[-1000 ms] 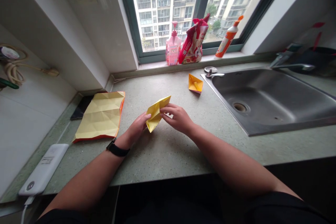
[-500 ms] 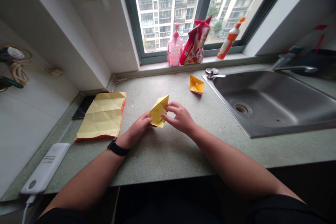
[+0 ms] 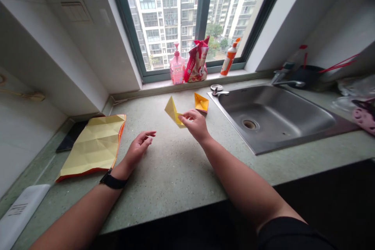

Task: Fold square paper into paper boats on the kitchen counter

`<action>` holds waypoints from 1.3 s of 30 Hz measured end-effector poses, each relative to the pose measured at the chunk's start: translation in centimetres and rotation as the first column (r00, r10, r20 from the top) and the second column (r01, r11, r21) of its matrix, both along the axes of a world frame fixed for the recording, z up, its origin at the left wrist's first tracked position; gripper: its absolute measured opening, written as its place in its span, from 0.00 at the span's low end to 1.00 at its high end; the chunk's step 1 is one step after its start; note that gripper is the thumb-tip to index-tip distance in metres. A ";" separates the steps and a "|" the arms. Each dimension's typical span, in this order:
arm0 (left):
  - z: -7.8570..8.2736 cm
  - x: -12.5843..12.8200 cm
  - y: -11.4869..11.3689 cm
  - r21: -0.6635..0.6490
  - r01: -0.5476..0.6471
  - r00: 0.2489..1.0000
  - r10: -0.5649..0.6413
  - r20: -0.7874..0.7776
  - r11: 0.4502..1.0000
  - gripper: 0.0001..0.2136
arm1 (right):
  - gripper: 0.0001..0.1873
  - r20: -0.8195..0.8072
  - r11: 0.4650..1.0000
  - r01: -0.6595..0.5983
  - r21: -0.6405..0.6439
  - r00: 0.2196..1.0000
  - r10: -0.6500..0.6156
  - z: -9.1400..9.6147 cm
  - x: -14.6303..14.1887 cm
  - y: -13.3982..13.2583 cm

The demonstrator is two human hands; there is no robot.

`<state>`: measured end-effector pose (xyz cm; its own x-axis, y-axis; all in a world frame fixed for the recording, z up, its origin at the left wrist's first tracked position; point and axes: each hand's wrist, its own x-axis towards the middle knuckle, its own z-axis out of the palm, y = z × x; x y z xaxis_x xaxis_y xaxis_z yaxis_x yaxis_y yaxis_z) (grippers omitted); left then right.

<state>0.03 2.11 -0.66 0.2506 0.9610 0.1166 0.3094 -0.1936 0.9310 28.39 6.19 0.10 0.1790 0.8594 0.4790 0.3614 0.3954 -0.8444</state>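
A folded yellow paper boat (image 3: 172,111) is pinched in my right hand (image 3: 195,124), held by its near right edge over the counter. Just behind that hand, an orange paper boat (image 3: 201,102) stands on the counter near the sink corner. My left hand (image 3: 139,147), with a black band at the wrist, is empty, its fingers apart above the counter. To its left lies a stack of creased pale yellow paper sheets (image 3: 95,142) with orange-red edges.
The steel sink (image 3: 278,117) is set into the counter (image 3: 170,179) on the right. Along the windowsill stand a pink pump bottle (image 3: 177,66), a red bag (image 3: 197,62) and an orange-white bottle (image 3: 230,58). A white power bank (image 3: 23,211) lies at the left front.
My left hand has let go of the yellow paper boat and drawn away left. My right hand alone now holds it, nearer the orange one. The camera view has turned right.
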 end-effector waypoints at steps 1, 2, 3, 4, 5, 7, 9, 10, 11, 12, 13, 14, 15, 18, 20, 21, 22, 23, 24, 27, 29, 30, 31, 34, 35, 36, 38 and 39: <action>0.1 0.1 0.3 0.016 0.002 1.000 -0.001 -0.032 1.000 0.21 | 0.18 -0.062 0.999 0.043 -0.004 0.997 -0.043 -0.1 0.7 0.7; 0.2 0.3 0.6 0.026 0.013 0.998 -0.012 -0.061 1.000 0.21 | 0.20 -0.131 0.996 0.085 -0.017 0.988 -0.086 -0.2 1.5 1.3; 0.4 0.5 1.0 0.032 0.030 0.996 -0.028 -0.088 0.999 0.20 | 0.21 -0.213 0.992 0.123 -0.033 0.969 -0.127 -0.2 2.3 1.9; 0.6 0.8 1.4 0.031 0.052 0.992 -0.048 -0.113 0.998 0.19 | 0.22 -0.282 0.988 0.147 -0.043 0.947 -0.153 -0.3 3.1 2.5; 0.9 1.3 1.9 0.026 0.073 0.988 -0.069 -0.137 0.997 0.19 | 0.23 -0.341 0.983 0.179 -0.042 0.922 -0.183 -0.4 4.0 3.0; 1.3 2.4 3.3 0.015 0.101 0.978 -0.097 -0.186 0.995 0.19 | 0.24 -0.408 0.966 0.257 -0.035 0.879 -0.248 -0.5 5.9 3.7; 1.6 3.8 4.9 0.022 0.101 0.969 -0.093 -0.230 0.995 0.20 | 0.23 -0.429 0.931 0.363 -0.041 0.835 -0.345 -0.7 7.8 4.3; 1.7 4.7 5.8 0.043 0.086 0.967 -0.073 -0.242 0.995 0.21 | 0.23 -0.433 0.907 0.418 -0.056 0.808 -0.399 -0.9 8.8 4.5; 1.8 5.6 6.8 0.062 0.073 0.964 -0.055 -0.259 0.995 0.21 | 0.22 -0.446 0.882 0.465 -0.074 0.776 -0.446 -1.1 9.7 4.8; 1.7 6.6 7.8 0.073 0.082 0.955 -0.057 -0.292 0.994 0.21 | 0.22 -0.460 0.864 0.496 -0.087 0.749 -0.476 -1.4 10.5 5.0; 1.7 7.6 8.8 0.081 0.083 0.945 -0.052 -0.324 0.993 0.21 | 0.21 -0.476 0.848 0.520 -0.102 0.723 -0.501 -1.6 11.2 5.3; 1.5 8.7 9.8 0.082 0.083 0.941 -0.051 -0.336 0.993 0.21 | 0.21 -0.494 0.833 0.540 -0.118 0.696 -0.522 -2.0 11.9 5.6; 1.4 9.9 10.9 0.083 0.086 0.938 -0.052 -0.343 0.993 0.21 | 0.20 -0.512 0.818 0.559 -0.136 0.667 -0.541 -2.3 12.5 6.0; 0.7 13.3 14.0 0.096 0.077 0.927 -0.036 -0.373 0.992 0.20 | 0.18 -0.555 0.775 0.601 -0.194 0.584 -0.592 -3.2 13.6 7.2; 0.2 15.5 16.1 0.100 0.074 0.916 -0.027 -0.401 0.992 0.19 | 0.17 -0.568 0.758 0.614 -0.220 0.550 -0.611 -3.8 14.0 7.8; -0.1 16.6 17.1 0.099 0.072 0.909 -0.024 -0.416 0.992 0.18 | 0.17 -0.570 0.753 0.617 -0.228 0.543 -0.617 -4.0 14.1 8.0; -0.3 17.7 18.1 0.095 0.068 0.902 -0.020 -0.431 0.993 0.18 | 0.17 -0.569 0.750 0.620 -0.232 0.539 -0.621 -4.2 14.2 8.1; -0.5 18.7 19.0 0.087 0.065 0.894 -0.020 -0.448 0.994 0.18 | 0.18 -0.565 0.747 0.623 -0.233 0.538 -0.625 -4.4 14.2 8.2; -0.6 19.7 19.8 0.074 0.063 0.883 -0.021 -0.468 0.995 0.18 | 0.18 -0.559 0.745 0.626 -0.232 0.541 -0.629 -4.5 14.2 8.2; -0.9 22.5 21.7 0.047 0.058 0.855 -0.025 -0.519 0.997 0.16 | 0.18 -0.533 0.743 0.631 -0.224 0.559 -0.635 -4.7 14.0 8.1; -1.0 23.9 22.4 0.027 0.067 0.841 -0.042 -0.539 0.997 0.14 | 0.19 -0.518 0.746 0.628 -0.223 0.572 -0.636 -4.6 13.8 8.0; -1.0 24.5 22.7 0.018 0.075 0.837 -0.053 -0.545 0.997 0.13 | 0.19 -0.512 0.748 0.625 -0.224 0.577 -0.636 -4.6 13.7 8.0; -1.0 25.1 22.8 0.010 0.082 0.834 -0.063 -0.549 0.997 0.11 | 0.19 -0.507 0.749 0.623 -0.225 0.581 -0.636 -4.5 13.6 8.0; -0.9 26.1 22.6 -0.004 0.096 0.834 -0.083 -0.545 0.995 0.07 | 0.19 -0.499 0.754 0.616 -0.229 0.590 -0.634 -4.3 13.4 7.9; -0.9 26.2 22.4 -0.004 0.100 0.840 -0.086 -0.536 0.995 0.06 | 0.19 -0.498 0.755 0.614 -0.229 0.593 -0.633 -4.2 13.3 7.9; -0.8 26.2 22.1 -0.001 0.104 0.848 -0.089 -0.523 0.995 0.06 | 0.18 -0.497 0.758 0.611 -0.229 0.596 -0.631 -4.2 13.2 7.9; -0.4 25.7 21.2 0.012 0.115 0.868 -0.095 -0.487 0.993 0.08 | 0.17 -0.497 0.763 0.604 -0.229 0.602 -0.625 -4.0 13.2 7.9; -0.2 25.1 20.7 0.021 0.122 0.879 -0.098 -0.467 0.992 0.09 | 0.17 -0.497 0.767 0.599 -0.229 0.606 -0.621 -4.0 13.1 7.9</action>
